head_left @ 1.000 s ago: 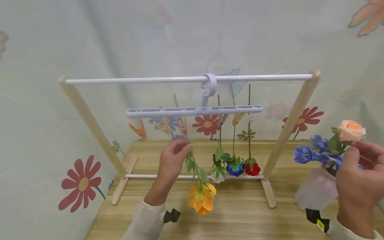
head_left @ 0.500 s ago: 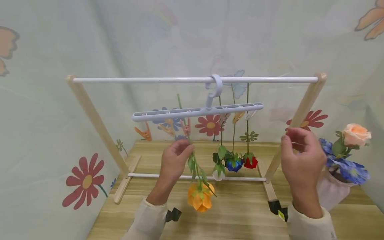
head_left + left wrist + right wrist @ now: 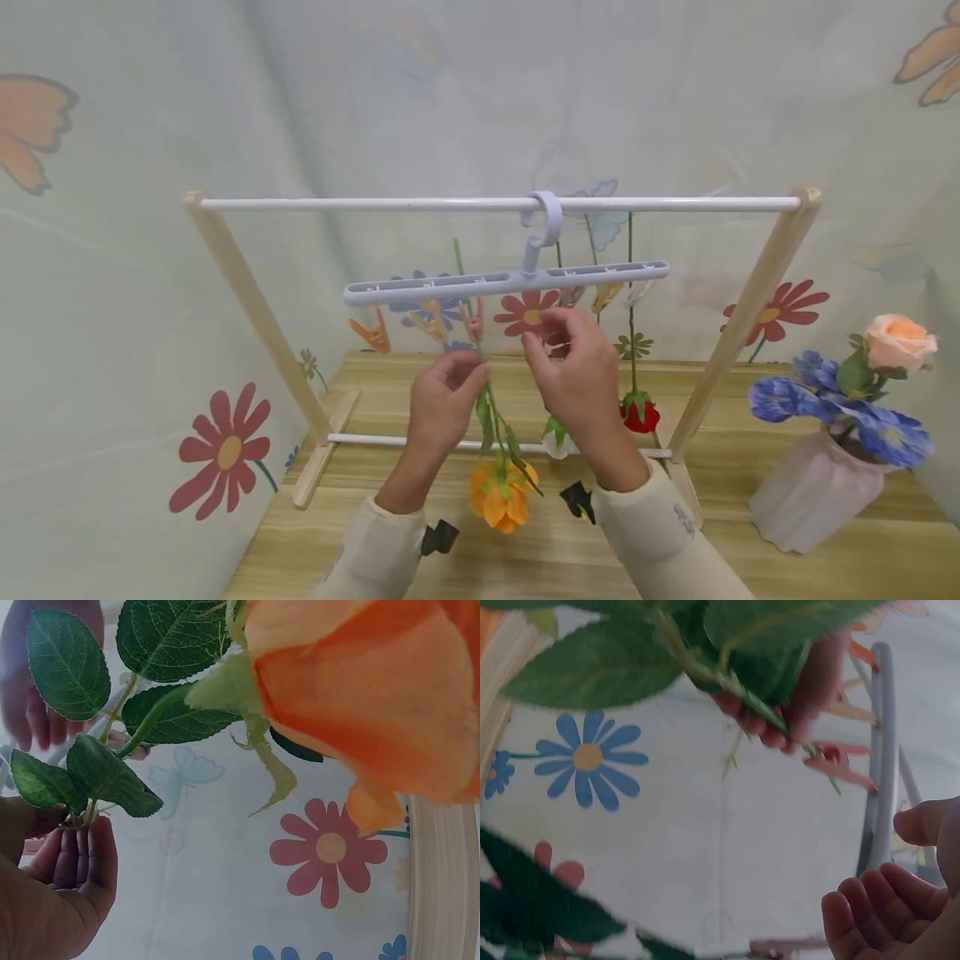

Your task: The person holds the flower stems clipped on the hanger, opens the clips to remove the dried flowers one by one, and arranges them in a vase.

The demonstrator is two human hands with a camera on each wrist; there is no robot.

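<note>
My left hand (image 3: 447, 400) pinches the green stem of an orange artificial rose (image 3: 501, 497), whose bloom points downward. Just above those fingers, the stem runs up at the pink clip (image 3: 472, 319) of a pale blue hanger (image 3: 420, 289). In the left wrist view, leaves (image 3: 105, 776) partly cover the pinching fingertips. To the right of the stem is my right hand (image 3: 581, 379), fingers loosely bent and holding nothing; the right wrist view shows its bare palm (image 3: 915, 907) beside the hanger bar.
A white rod (image 3: 360, 203) on a wooden frame carries the hanger. An upside-down white rose (image 3: 557, 444) and red rose (image 3: 640, 415) hang from its right side. Two unused clips, one orange (image 3: 375, 335), hang left. A pinkish vase (image 3: 810, 492) with blue and peach flowers stands right.
My right hand has moved left from the peach rose by the vase to beside the orange rose's stem. My left hand keeps its pinch. The hanger has tilted slightly.
</note>
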